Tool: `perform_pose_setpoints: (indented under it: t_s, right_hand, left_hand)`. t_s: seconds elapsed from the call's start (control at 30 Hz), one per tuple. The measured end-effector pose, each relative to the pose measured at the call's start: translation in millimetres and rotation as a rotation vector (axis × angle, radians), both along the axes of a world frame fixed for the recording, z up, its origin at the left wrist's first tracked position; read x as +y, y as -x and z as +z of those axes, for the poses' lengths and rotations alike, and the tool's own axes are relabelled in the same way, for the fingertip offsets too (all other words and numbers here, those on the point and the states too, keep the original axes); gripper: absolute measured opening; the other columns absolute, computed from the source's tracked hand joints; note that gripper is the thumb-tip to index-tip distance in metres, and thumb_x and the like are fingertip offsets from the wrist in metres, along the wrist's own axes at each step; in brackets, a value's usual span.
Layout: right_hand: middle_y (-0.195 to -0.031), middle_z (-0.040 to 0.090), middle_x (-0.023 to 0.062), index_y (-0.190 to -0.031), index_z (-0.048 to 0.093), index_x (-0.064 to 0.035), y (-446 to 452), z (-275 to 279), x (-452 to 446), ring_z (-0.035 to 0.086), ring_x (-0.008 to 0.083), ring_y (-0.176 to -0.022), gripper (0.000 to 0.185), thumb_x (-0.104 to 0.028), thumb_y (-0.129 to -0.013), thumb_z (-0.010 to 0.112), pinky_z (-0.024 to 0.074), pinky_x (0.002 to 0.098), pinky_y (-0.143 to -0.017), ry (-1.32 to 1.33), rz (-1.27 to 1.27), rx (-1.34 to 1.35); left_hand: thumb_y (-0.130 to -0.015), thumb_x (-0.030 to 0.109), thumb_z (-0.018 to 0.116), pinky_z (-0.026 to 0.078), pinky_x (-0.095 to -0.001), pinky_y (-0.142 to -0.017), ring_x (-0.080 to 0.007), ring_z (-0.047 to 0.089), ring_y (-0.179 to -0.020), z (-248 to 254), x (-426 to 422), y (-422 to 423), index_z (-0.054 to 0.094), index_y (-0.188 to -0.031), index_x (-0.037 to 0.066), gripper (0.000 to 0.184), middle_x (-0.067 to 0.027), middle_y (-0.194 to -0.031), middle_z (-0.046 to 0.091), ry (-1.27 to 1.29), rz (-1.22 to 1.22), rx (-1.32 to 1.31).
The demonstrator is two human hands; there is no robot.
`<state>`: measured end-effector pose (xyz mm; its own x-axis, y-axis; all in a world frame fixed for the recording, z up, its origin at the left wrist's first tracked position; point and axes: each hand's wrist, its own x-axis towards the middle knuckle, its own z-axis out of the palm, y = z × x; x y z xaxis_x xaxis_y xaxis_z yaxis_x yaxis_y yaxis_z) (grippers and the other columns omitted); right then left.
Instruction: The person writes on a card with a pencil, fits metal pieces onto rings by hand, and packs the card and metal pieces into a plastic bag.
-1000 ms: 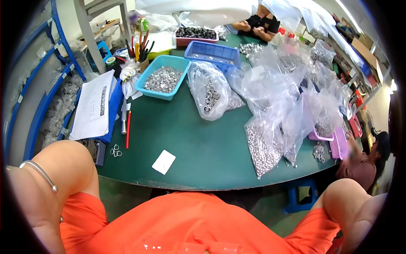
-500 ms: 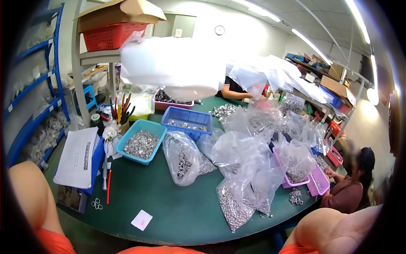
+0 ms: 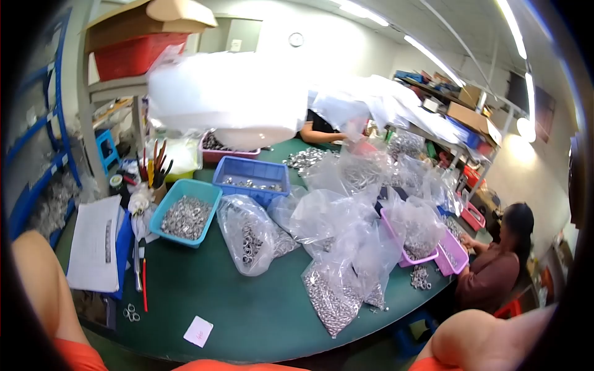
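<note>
Neither of my hands shows; only bare limb parts come in at the left [image 3: 40, 287] and right [image 3: 476, 343] edges of the view. On the green table [image 3: 241, 315] in front of me lies a small white card [image 3: 198, 331] with red writing. To its left are several loose metal rings [image 3: 131, 313] and a red pencil [image 3: 145, 284]. A turquoise basket [image 3: 159, 232] holds many metal rings. Beside it sits a clear plastic bag [image 3: 247, 263] with rings inside. A larger bag of small metal parts [image 3: 334, 303] rests near the table's front edge.
Papers [image 3: 96, 244] lie on a blue folder at the left. Behind are a blue basket [image 3: 253, 166] and a cup of pliers [image 3: 159, 193]. One person [image 3: 495, 266] sits at the right by pink trays [image 3: 453, 256]; another person's arm [image 3: 325, 134] shows across the table.
My view has shifted, so most of the scene sits further left in the frame. The things on the table keep their places.
</note>
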<state>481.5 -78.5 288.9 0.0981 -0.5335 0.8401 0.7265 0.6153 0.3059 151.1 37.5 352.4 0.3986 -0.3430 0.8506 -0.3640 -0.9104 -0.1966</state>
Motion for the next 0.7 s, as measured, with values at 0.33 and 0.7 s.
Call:
perform_pose_setpoints:
  t_s: [0.33,0.7]
  right_hand:
    - [-0.088,0.062,-0.0001,-0.086,0.058,-0.0123,4.2,9.8,20.0,0.057,0.0101,-0.071,0.013,-0.022,-0.083,0.050,0.0405,0.0268,-0.065,0.037,0.069,-0.005]
    - [-0.086,0.062,-0.0031,-0.085,0.057,-0.0153,33.5,15.1,44.7,0.058,0.0088,-0.070,0.013,-0.027,-0.084,0.051,0.0402,0.0274,-0.064,0.046,0.181,-0.061]
  left_hand:
    - [-0.080,0.018,0.059,0.041,-0.0263,-0.075,-0.0090,0.052,-0.082,-11.3,-17.5,22.6,0.052,-0.098,0.012,0.020,0.0031,-0.091,0.055,0.046,0.025,-0.005]
    - [-0.079,0.014,0.060,0.043,-0.0258,-0.073,-0.0092,0.052,-0.082,-21.6,-37.0,66.6,0.050,-0.094,0.009,0.018,0.0013,-0.089,0.054,0.061,0.152,-0.026]
